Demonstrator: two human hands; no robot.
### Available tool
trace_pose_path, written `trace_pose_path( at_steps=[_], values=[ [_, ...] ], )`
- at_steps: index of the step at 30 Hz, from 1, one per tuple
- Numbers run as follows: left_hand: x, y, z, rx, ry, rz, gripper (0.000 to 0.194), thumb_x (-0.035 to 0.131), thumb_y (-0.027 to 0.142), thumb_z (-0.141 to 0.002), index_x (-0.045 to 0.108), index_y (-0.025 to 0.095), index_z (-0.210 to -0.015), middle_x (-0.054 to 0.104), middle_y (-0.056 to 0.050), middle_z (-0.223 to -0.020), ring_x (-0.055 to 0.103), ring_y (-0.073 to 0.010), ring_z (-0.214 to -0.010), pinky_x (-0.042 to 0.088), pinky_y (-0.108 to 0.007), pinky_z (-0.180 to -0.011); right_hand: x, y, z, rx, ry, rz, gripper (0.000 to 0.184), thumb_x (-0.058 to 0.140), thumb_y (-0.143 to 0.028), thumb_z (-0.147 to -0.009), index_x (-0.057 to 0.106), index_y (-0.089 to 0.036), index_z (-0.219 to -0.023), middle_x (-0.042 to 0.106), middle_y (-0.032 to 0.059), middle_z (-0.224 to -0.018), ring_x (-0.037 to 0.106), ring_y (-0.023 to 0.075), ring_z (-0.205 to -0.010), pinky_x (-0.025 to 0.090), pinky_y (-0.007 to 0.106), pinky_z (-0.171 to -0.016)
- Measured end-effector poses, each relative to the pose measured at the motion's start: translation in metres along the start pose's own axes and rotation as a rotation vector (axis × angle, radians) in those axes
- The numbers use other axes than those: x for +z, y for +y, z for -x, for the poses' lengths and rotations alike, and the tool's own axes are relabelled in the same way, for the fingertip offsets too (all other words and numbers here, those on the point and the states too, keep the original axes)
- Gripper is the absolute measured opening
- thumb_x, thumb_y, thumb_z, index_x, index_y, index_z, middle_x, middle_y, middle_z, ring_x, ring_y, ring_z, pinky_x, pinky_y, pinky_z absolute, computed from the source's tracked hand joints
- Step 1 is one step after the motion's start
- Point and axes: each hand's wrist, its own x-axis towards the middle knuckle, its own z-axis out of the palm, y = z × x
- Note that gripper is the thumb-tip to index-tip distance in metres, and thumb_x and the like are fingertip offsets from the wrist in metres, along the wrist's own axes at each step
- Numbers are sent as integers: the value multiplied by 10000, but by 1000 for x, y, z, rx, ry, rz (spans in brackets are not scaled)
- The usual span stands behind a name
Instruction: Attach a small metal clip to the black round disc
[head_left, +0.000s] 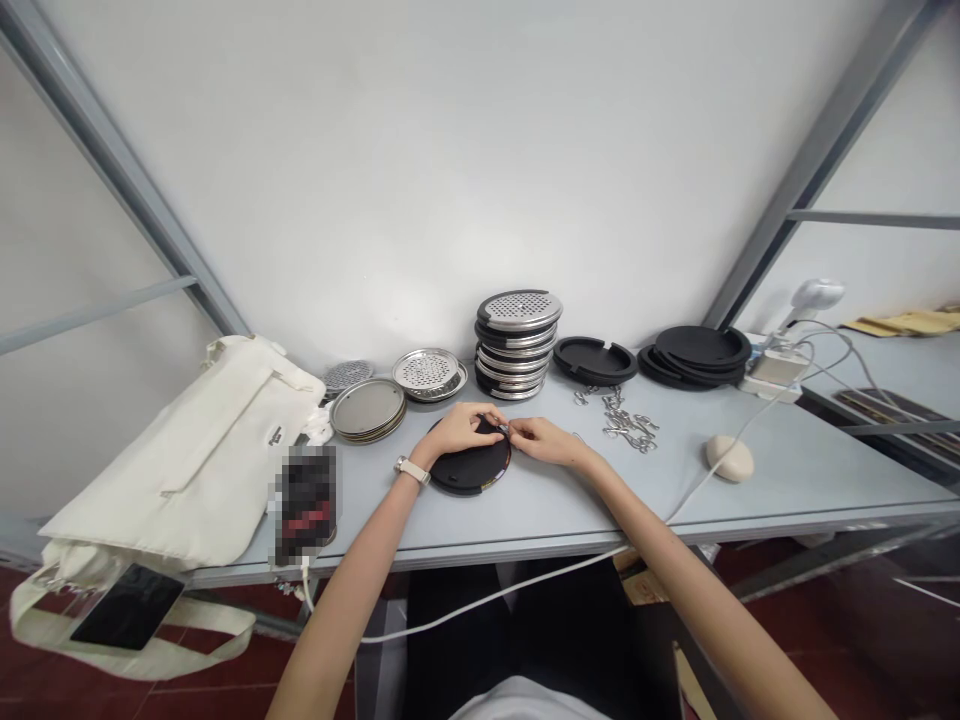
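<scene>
A round black disc (469,465) lies on the table in front of me, with a thin coloured strip showing along its right edge. My left hand (469,428) rests over its far side, thumb and fingers closed at the rim. At the far right rim, my right hand (536,438) pinches something small; a glint of metal shows between the fingertips, but its shape is hidden. Small metal hooks (630,425) lie loose in a pile to the right of my right hand. Behind the hands stands a stack of perforated metal plates with black rims (517,345).
Flat metal discs (367,408) and perforated plates (426,372) lie left of the stack. Black round trays (595,360) and black discs (697,355) are at the right. A white bag (172,460), a phone (305,505), a cream mouse-like object (729,458) and a white cable (510,590) are nearby.
</scene>
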Motion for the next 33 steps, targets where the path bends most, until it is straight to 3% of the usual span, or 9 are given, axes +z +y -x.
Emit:
trace_pose_path(
  at_steps=[6, 14, 23, 28, 33],
  values=[
    [1, 0, 0, 22, -1, 48, 210, 661, 224, -772, 688, 146, -966, 701, -61, -945, 616, -150, -856, 426, -222, -704, 0, 2, 0, 5, -3, 1, 260, 403, -344, -860, 388, -200, -644, 394, -57, -597, 378, 109, -570, 303, 242, -557],
    [1, -5, -1, 5, -16, 65, 219, 665, 248, -771, 691, 157, -968, 701, -65, -964, 625, -170, -930, 455, -249, -787, -1, -1, 1, 21, -7, 5, 216, 439, -296, -828, 398, -199, -640, 396, -60, -586, 366, 107, -565, 299, 235, -555],
    [1, -4, 0, -2, -31, 110, 217, 667, 247, -766, 692, 141, -953, 707, -80, -959, 635, -180, -936, 453, -255, -788, -1, -1, 1, 24, -2, 17, 208, 442, -278, -832, 463, -184, -648, 452, -43, -596, 392, 113, -573, 322, 238, -563],
    [2, -4, -1, -30, -54, 101, 212, 647, 233, -776, 691, 141, -962, 710, -70, -937, 633, -173, -924, 450, -251, -781, -2, 1, 1, -12, -7, 8, 236, 408, -315, -892, 567, -159, -815, 561, 2, -708, 473, 143, -650, 375, 254, -615],
    [1, 1, -1, -19, -29, 46, 228, 660, 226, -767, 689, 141, -977, 713, -59, -920, 606, -133, -769, 423, -219, -665, -4, -4, 2, -49, -23, 2, 304, 372, -358, -933, 591, -157, -873, 586, 15, -738, 487, 151, -662, 389, 256, -628]
  ],
)
